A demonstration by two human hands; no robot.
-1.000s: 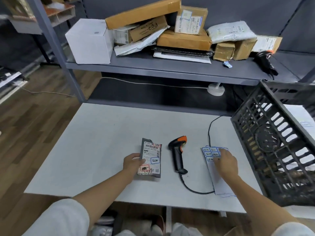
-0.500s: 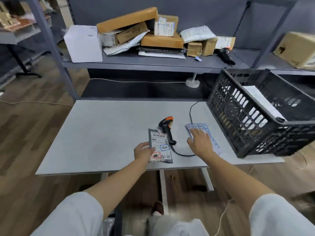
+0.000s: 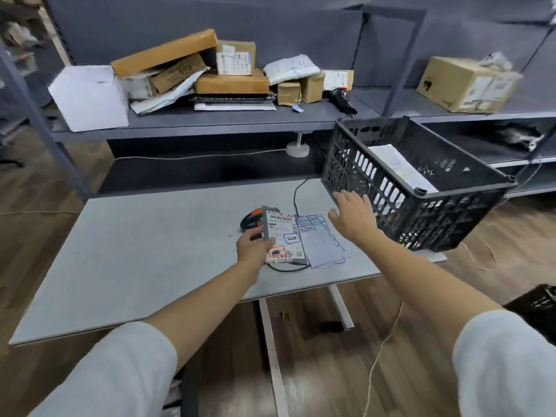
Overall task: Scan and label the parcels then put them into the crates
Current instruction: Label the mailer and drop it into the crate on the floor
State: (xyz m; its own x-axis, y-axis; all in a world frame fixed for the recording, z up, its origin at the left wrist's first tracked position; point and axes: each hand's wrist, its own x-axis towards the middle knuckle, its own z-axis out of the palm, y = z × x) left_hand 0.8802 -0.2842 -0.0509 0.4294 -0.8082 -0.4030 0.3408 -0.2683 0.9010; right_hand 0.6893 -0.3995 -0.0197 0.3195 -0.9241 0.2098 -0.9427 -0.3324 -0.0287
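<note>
The left hand (image 3: 254,246) held a small flat parcel (image 3: 284,234) by its left edge, with the thumb on top of it. The parcel was lifted a little above the table (image 3: 135,251) and covered part of the scanner (image 3: 251,219), which lay on the table under it. A small blue sticker (image 3: 291,238) sat on the front of the parcel, near the white label with the bar code.

The right hand (image 3: 353,216) was not holding anything. Its fingers were spread out and straight, and it hovered close to the side of the black crate (image 3: 421,212). I could not tell if the fingertips touched the crate. Under this hand, on the table, lay a sheet of blue stickers (image 3: 320,240), just beside the parcel.

The crate stood on the right end of the table, and a white package (image 3: 397,165) lay inside it.

Behind the table, a grey shelf (image 3: 210,121) held a pile of boxes (image 3: 231,84) and bags. One more big brown box (image 3: 467,84) sat on the shelf far to the right.
</note>
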